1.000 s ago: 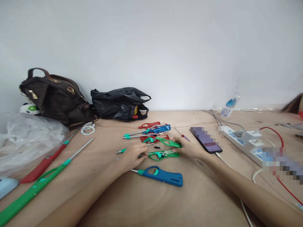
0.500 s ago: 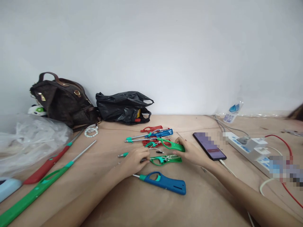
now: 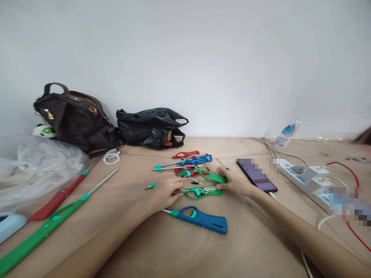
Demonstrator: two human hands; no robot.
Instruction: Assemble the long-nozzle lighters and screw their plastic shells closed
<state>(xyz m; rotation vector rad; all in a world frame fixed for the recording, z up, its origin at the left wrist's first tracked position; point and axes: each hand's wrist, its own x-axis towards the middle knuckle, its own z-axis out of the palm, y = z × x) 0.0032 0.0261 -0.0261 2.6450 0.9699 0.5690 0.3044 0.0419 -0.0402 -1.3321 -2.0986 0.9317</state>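
Several long-nosed gas lighters lie on the table. In the middle an opened green lighter (image 3: 207,191) shows its inner parts and wires. My left hand (image 3: 168,192) is closed at its front end, pinching it near the dark piece beside the trigger loop; the fingertips are partly hidden. My right hand (image 3: 236,182) grips a loose green casing half (image 3: 213,176) by its handle end, just above the opened lighter. A thin metal rod (image 3: 222,163) sticks out past my right fingers. Nearer to me lies a closed blue lighter (image 3: 203,221).
Behind are an opened blue lighter (image 3: 204,159) and red casing parts (image 3: 185,154). Left lie a red lighter (image 3: 55,202), a green lighter (image 3: 43,231) and a clear plastic bag (image 3: 43,170). A phone (image 3: 256,175) and power strip (image 3: 301,185) are right. A black bag (image 3: 147,129) stands behind.
Both hands stay almost where they were, the right one still with the green casing half. The whole view has shifted slightly upward.
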